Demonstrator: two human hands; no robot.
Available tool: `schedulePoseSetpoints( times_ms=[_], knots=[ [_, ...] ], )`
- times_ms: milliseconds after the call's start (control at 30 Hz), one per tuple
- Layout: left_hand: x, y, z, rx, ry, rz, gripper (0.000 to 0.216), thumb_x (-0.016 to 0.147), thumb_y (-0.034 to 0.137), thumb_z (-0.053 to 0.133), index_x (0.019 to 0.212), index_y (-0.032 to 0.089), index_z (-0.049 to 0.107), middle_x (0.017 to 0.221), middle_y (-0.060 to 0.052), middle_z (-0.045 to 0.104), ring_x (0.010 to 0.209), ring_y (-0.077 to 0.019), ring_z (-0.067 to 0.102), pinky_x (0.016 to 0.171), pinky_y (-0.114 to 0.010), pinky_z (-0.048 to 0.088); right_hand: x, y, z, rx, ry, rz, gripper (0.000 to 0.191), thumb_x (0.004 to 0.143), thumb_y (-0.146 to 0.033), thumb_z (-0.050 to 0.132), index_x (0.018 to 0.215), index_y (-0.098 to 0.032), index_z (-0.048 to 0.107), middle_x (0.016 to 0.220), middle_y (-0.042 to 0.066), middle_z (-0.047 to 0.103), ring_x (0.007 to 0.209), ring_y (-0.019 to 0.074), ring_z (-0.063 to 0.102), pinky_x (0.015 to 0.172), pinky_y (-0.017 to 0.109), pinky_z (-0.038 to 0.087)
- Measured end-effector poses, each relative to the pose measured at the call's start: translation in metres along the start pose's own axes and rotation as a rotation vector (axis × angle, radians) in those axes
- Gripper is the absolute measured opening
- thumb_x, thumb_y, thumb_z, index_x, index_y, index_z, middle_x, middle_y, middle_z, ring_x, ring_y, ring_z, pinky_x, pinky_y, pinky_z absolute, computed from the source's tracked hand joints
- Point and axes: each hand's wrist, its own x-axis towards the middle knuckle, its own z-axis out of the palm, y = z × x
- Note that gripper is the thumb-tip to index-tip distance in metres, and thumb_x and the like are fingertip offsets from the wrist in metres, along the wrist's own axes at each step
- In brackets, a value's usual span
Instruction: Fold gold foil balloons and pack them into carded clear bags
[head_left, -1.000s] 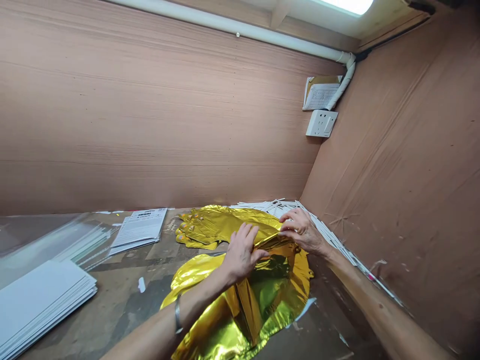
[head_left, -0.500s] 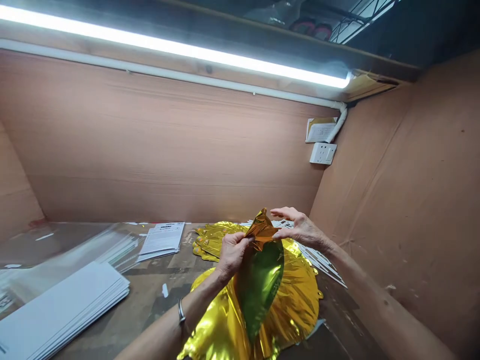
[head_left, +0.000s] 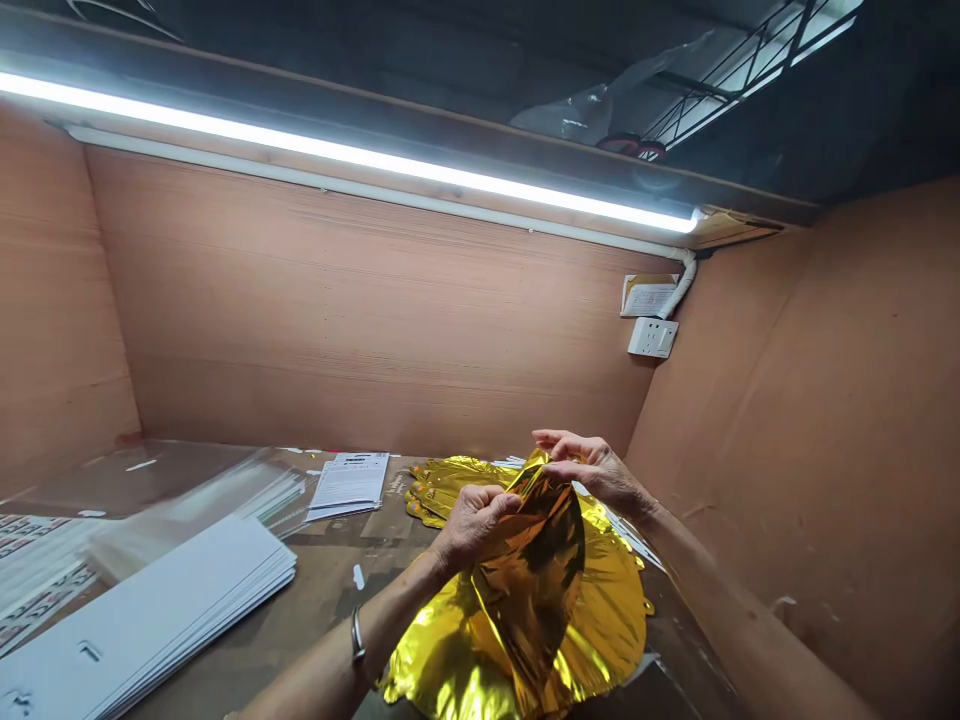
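Observation:
A crinkled gold foil balloon [head_left: 536, 585] is lifted above the table, folded into a hanging flap. My left hand [head_left: 471, 520] pinches its upper left edge, fingers closed on the foil. At the flap's top right my right hand [head_left: 589, 465] grips the foil between thumb and fingers, with some fingers stretched out. Under the flap lies a round gold foil sheet [head_left: 607, 625]. A pile of flat gold foil balloons [head_left: 442, 485] rests just behind my hands.
A stack of white cards [head_left: 150, 620] lies at the front left, with clear plastic sleeves [head_left: 202, 500] and a printed paper stack [head_left: 349, 482] behind. White strips [head_left: 626, 535] lie along the right wall. A wall socket [head_left: 652, 337] and a light tube [head_left: 337, 152] are above.
Both hands lifted the gold foil off the table and folded it into a hanging flap. My view tilted upward, so the light tube and shelf came into sight.

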Motion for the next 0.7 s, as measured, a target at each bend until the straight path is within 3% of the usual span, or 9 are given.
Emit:
schedulePoseSetpoints(
  times_ms=[67, 133, 200, 300, 467, 567, 700],
  knots=[
    [-0.004, 0.004, -0.003, -0.048, -0.028, -0.019, 0.042, 0.069, 0.048, 0.053, 0.051, 0.011, 0.050, 0.046, 0.006, 0.030, 0.045, -0.0047, 0.025, 0.043, -0.019, 0.018, 0.000, -0.002, 0.003, 0.069, -0.001, 0.071, 0.019, 0.066, -0.033, 0.063, 0.062, -0.016, 0.057, 0.086, 0.005, 0.063, 0.080, 0.0172, 0.058, 0.074, 0.032, 0.043],
    [-0.008, 0.007, -0.005, -0.110, -0.011, -0.018, 0.040, 0.069, 0.048, 0.054, 0.055, 0.010, 0.053, 0.048, 0.005, 0.034, 0.045, -0.0047, 0.027, 0.043, -0.018, 0.020, 0.001, -0.005, 0.006, 0.083, 0.061, 0.106, 0.021, 0.064, -0.035, 0.065, 0.065, -0.016, 0.056, 0.065, 0.001, 0.061, 0.061, 0.0135, 0.055, 0.059, 0.028, 0.044],
    [-0.011, 0.010, -0.005, -0.170, 0.023, -0.002, 0.035, 0.066, 0.044, 0.060, 0.061, 0.009, 0.056, 0.051, 0.004, 0.040, 0.046, -0.0050, 0.032, 0.045, -0.018, 0.024, 0.003, -0.011, 0.009, 0.088, 0.146, 0.097, 0.023, 0.061, -0.035, 0.067, 0.065, -0.016, 0.056, 0.058, -0.001, 0.057, 0.053, 0.0113, 0.051, 0.051, 0.025, 0.041],
    [-0.014, 0.016, -0.002, -0.227, 0.056, 0.026, 0.032, 0.059, 0.038, 0.067, 0.070, 0.009, 0.060, 0.056, 0.002, 0.048, 0.050, -0.0065, 0.039, 0.049, -0.018, 0.032, 0.006, -0.026, 0.012, 0.086, 0.219, 0.047, 0.023, 0.059, -0.034, 0.069, 0.067, -0.016, 0.055, 0.062, -0.001, 0.058, 0.055, 0.0111, 0.051, 0.051, 0.024, 0.042],
    [-0.013, 0.032, -0.001, -0.252, 0.124, 0.091, 0.034, 0.071, 0.042, 0.055, 0.068, 0.008, 0.061, 0.056, 0.001, 0.049, 0.052, -0.0079, 0.042, 0.052, -0.020, 0.036, 0.009, -0.056, 0.010, 0.122, 0.303, -0.053, 0.035, 0.059, -0.032, 0.069, 0.087, -0.017, 0.056, 0.065, -0.001, 0.059, 0.061, 0.0123, 0.055, 0.056, 0.025, 0.045],
    [-0.013, 0.046, -0.008, -0.169, 0.180, 0.142, 0.036, 0.071, 0.043, 0.055, 0.058, 0.009, 0.056, 0.051, 0.003, 0.041, 0.048, -0.0060, 0.034, 0.047, -0.018, 0.030, 0.009, -0.075, 0.007, 0.085, 0.320, -0.093, 0.034, 0.057, -0.035, 0.070, 0.083, -0.015, 0.060, 0.068, 0.002, 0.062, 0.064, 0.0143, 0.058, 0.059, 0.027, 0.047],
    [-0.018, 0.069, -0.018, -0.150, 0.170, 0.198, 0.032, 0.069, 0.041, 0.057, 0.061, 0.010, 0.056, 0.053, 0.003, 0.041, 0.051, -0.0064, 0.035, 0.048, -0.018, 0.028, 0.010, -0.102, 0.007, -0.051, 0.328, -0.155, 0.033, 0.057, -0.040, 0.069, 0.078, -0.014, 0.063, 0.071, 0.004, 0.065, 0.066, 0.0166, 0.059, 0.061, 0.030, 0.049]
  ],
)
